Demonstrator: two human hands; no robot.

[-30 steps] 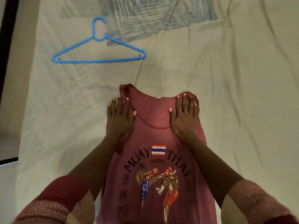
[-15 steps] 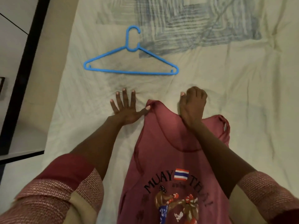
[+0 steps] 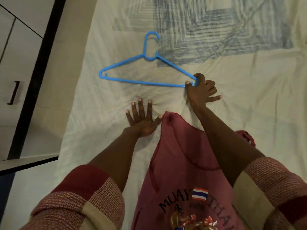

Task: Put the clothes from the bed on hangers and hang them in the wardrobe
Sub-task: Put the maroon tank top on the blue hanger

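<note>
Bare sheet lies open around the hanger.

- A hanger lies flat on the bed, its hook pointing away from the person.
- A tank top lies on the bed, nearer the person than the hanger.
- The left hand rests flat on the bed, its thumb touching the tank top's left strap.
- The right hand holds the hanger's right end.
- A wardrobe stands left of the bed.
</note>
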